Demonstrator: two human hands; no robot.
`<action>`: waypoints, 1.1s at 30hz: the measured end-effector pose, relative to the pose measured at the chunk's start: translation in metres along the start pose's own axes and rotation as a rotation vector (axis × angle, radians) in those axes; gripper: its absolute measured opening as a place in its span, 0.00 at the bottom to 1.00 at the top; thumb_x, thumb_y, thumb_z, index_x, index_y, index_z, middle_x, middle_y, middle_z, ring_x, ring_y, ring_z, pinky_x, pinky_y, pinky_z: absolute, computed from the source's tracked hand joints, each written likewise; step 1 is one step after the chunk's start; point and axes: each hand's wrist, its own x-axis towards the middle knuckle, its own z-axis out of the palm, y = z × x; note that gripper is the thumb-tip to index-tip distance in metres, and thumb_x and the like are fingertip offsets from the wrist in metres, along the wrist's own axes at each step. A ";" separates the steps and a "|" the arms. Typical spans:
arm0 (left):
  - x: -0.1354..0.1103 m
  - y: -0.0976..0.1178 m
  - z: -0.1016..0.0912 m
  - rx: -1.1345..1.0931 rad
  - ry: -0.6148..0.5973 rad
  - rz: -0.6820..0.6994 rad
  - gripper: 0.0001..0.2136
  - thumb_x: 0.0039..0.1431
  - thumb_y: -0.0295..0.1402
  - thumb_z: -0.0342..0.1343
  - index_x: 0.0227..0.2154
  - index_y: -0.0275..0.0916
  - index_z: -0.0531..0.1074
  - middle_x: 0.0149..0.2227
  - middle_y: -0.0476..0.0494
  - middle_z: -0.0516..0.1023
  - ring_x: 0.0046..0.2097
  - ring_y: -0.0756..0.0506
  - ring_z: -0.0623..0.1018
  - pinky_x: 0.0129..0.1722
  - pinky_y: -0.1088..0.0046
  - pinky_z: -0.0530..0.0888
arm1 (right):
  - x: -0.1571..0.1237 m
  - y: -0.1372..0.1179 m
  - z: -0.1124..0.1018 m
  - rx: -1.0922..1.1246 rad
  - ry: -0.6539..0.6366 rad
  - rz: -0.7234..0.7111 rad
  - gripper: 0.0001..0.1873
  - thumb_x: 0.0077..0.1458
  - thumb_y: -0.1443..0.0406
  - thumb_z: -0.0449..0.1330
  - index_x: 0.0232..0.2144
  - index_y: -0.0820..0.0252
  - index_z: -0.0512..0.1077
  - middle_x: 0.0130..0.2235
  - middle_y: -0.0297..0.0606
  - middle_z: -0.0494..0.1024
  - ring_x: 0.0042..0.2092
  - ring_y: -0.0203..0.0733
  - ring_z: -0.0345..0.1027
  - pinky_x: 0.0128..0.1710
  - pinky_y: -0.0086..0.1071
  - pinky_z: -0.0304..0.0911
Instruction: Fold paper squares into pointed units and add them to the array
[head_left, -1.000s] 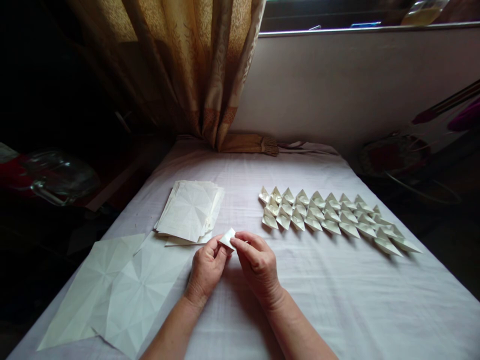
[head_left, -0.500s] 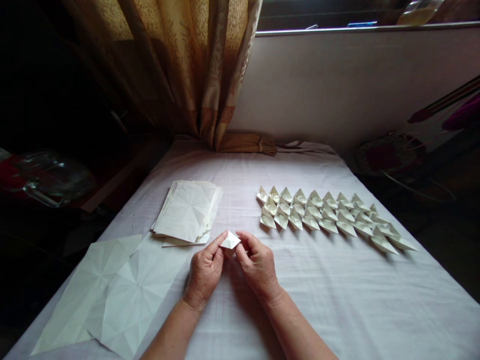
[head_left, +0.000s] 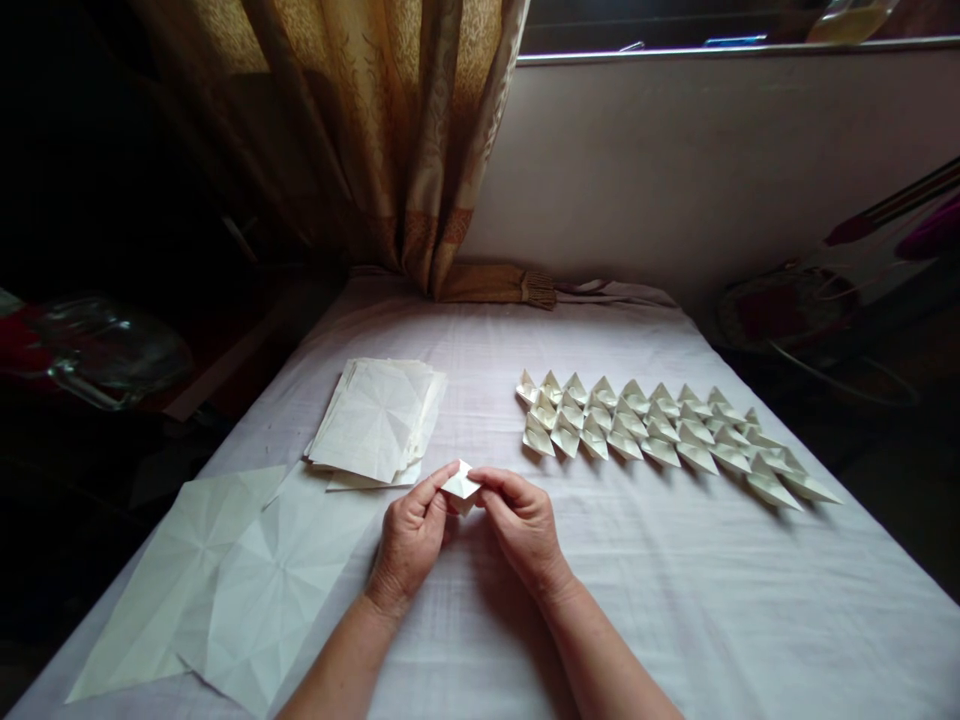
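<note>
A small folded piece of white paper [head_left: 460, 485] is held between my two hands over the cloth, its diamond-shaped top facing up. My left hand [head_left: 412, 535] pinches its left corner between thumb and fingers. On the opposite side, the fingers of my right hand [head_left: 523, 525] are closed at its right corner, with the index finger lying over the top edge. Several folded paper boats [head_left: 622, 435] stand in tight rows to the right of my hands. Beyond my left hand lies a stack of creased paper sheets [head_left: 371, 420].
Larger creased sheets [head_left: 274, 580] lie spread at the left front. A pale cloth [head_left: 675, 620] covers the table. At the back hang a gold curtain [head_left: 375, 130] and its fringed tieback [head_left: 487, 284], before a wall [head_left: 637, 170]. A glass jug [head_left: 112, 350] is at the far left.
My right index finger has shifted left onto the folded paper's upper edge, and the right hand has tilted slightly. The left hand keeps its pinch. The view has moved a little.
</note>
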 end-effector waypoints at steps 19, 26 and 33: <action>0.001 0.011 -0.005 -0.129 -0.016 -0.112 0.18 0.53 0.35 0.52 0.44 0.37 0.79 0.28 0.46 0.80 0.22 0.51 0.72 0.21 0.78 0.72 | 0.004 -0.004 -0.011 -0.010 -0.170 -0.027 0.09 0.52 0.69 0.59 0.31 0.57 0.80 0.29 0.36 0.81 0.29 0.36 0.73 0.30 0.28 0.69; 0.000 0.022 -0.010 -0.152 -0.098 -0.106 0.20 0.55 0.42 0.56 0.46 0.35 0.77 0.26 0.46 0.77 0.23 0.51 0.70 0.22 0.78 0.70 | 0.006 -0.010 -0.013 -0.153 -0.176 -0.235 0.12 0.53 0.72 0.56 0.33 0.57 0.79 0.31 0.38 0.79 0.32 0.37 0.74 0.34 0.29 0.69; 0.003 0.009 -0.002 -0.167 -0.037 -0.157 0.21 0.51 0.41 0.61 0.46 0.36 0.75 0.22 0.51 0.74 0.23 0.51 0.72 0.22 0.79 0.70 | 0.003 -0.003 -0.010 -0.081 -0.168 -0.093 0.15 0.53 0.69 0.55 0.40 0.57 0.77 0.32 0.36 0.80 0.30 0.36 0.73 0.32 0.29 0.70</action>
